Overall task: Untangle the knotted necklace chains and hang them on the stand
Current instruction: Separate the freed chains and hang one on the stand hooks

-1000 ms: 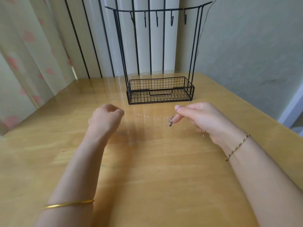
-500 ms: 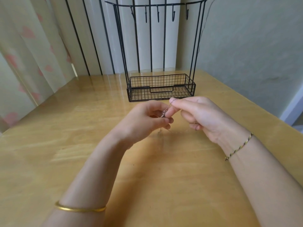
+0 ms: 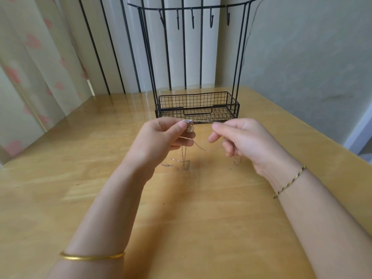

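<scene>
A thin silver necklace chain (image 3: 203, 148) sags between my two hands above the wooden table (image 3: 181, 218). My left hand (image 3: 161, 137) pinches a small silver pendant (image 3: 189, 126) at thumb and forefinger. My right hand (image 3: 241, 137) pinches the chain farther along. Loose loops of chain (image 3: 185, 164) hang from both hands and touch the tabletop. Behind the hands stands the black wire stand (image 3: 197, 106), a mesh basket with tall rods and a top bar carrying several hooks (image 3: 192, 19); nothing hangs on the hooks.
The table ends against a curtain (image 3: 40, 67) at the left and a grey wall (image 3: 302, 57) at the right. Dark vertical bars (image 3: 112, 47) run behind the stand. A gold bangle (image 3: 92, 257) sits on my left wrist and a braided cord on my right.
My hands came together from wide apart, then drew a little apart again. The left hand now holds the pendant, and the chain sags slack between them.
</scene>
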### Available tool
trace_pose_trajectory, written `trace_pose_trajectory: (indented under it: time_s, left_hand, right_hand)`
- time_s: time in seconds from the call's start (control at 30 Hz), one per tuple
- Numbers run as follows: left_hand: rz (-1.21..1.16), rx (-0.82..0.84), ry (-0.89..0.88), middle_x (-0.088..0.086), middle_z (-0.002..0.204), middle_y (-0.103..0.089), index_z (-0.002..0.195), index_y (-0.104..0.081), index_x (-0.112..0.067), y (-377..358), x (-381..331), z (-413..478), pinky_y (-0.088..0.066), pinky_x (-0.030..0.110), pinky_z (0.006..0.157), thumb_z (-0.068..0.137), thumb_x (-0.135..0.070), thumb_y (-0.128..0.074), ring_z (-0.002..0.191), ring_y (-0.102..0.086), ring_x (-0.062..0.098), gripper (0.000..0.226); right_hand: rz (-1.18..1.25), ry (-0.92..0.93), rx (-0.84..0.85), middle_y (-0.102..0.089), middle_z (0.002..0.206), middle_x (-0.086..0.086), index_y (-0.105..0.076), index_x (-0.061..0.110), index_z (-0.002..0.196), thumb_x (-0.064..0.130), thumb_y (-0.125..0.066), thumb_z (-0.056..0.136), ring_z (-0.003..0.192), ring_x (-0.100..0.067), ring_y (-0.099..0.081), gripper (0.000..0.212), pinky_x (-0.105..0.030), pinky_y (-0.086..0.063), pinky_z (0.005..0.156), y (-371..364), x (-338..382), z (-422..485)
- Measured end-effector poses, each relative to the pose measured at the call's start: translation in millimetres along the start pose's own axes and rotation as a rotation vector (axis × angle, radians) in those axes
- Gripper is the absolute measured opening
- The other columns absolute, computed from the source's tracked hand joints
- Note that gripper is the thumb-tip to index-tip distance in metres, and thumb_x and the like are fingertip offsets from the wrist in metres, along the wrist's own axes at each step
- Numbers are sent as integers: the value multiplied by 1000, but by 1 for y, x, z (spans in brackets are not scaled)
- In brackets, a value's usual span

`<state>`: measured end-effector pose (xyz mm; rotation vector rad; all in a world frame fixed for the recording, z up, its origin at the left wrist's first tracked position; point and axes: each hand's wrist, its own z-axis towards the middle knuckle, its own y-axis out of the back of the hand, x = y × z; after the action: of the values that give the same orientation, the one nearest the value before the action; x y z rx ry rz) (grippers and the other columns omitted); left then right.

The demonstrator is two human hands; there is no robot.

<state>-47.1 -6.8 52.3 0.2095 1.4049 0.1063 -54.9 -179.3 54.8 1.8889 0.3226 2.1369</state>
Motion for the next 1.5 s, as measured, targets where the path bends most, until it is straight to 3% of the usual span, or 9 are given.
trace_pose_trajectory:
  time_s: [0.23, 0.4, 0.5, 0.7, 1.0, 1.1, 1.17, 1.3, 1.5]
  left_hand:
    - [-27, -139, -9, 1, 101, -69, 96, -71, -21, 5, 1, 3, -52, 32, 90, 93, -24, -56, 90, -59, 11, 15]
    - [-65, -196, -53, -5, 83, -68, 89, -70, -23, 5, 0, 4, -51, 32, 87, 94, -18, -54, 80, -59, 9, 17]
    - [-46, -182, -59, -6, 81, -69, 87, -70, -24, 6, 2, 5, -51, 30, 84, 96, -16, -52, 78, -62, 8, 22]
    - [-193, -35, 25, -5, 73, -67, 86, -67, -17, 5, -3, 2, -50, 32, 84, 100, -16, -43, 74, -64, 10, 28]
    - [-253, 178, -36, -5, 65, -58, 99, -69, -12, 2, -9, -4, -48, 25, 75, 99, -14, -43, 65, -54, 10, 27]
    - [-219, 216, -70, -5, 66, -59, 105, -69, -12, 3, -9, -4, -49, 24, 76, 98, -16, -43, 68, -55, 9, 26]
    - [-175, 225, -103, -5, 66, -60, 106, -68, -14, 1, -9, -5, -51, 25, 78, 98, -15, -44, 68, -56, 9, 26]
    - [-93, 222, -182, -3, 67, -61, 105, -68, -18, -1, -9, -6, -51, 27, 78, 97, -13, -46, 69, -57, 11, 25]
    - [-72, 192, -274, 16, 94, -70, 111, -66, -14, -5, -11, -6, -56, 26, 78, 95, -7, -48, 79, -62, 15, 25]
  right_hand:
    - [-8, -36, -60, -64, 91, -1, -72, 17, 81, 32, -52, 93, 32, -4, -39, 27, -24, -38, 42, -2, -4, 3]
    - [-56, -81, -49, -63, 90, -2, -71, 14, 85, 28, -48, 96, 35, -1, -45, 28, -24, -43, 44, -3, -8, 6]
    - [-133, -47, -82, -67, 81, 0, -73, 13, 81, 26, -48, 95, 58, 4, -55, 31, -21, -39, 56, -2, -9, 7]
    - [-367, -71, -154, -70, 88, 6, -71, 30, 64, 42, -50, 86, 109, -25, -54, 32, -46, -39, 99, 1, -18, 12]
    - [-794, -166, -141, -67, 86, -5, -62, 20, 86, 45, -33, 96, 86, -28, -61, 40, -31, -43, 72, -1, -15, 9]
    - [-937, -163, -137, -63, 106, -2, -59, 24, 106, 40, -34, 96, 96, -27, -53, 31, -35, -37, 80, -1, -13, 6]
    - [-814, -104, -118, -61, 114, 1, -57, 26, 115, 29, -43, 92, 108, -24, -51, 27, -36, -39, 88, 0, -13, 8]
    - [90, 6, -59, -68, 101, 3, -65, 21, 99, -6, -43, 75, 98, -13, -62, 43, -29, -48, 84, -2, 6, 0]
    - [354, 30, 231, -72, 83, -7, -64, 10, 90, 17, -57, 87, 81, -21, -70, 11, -47, -46, 96, -8, 9, -4]
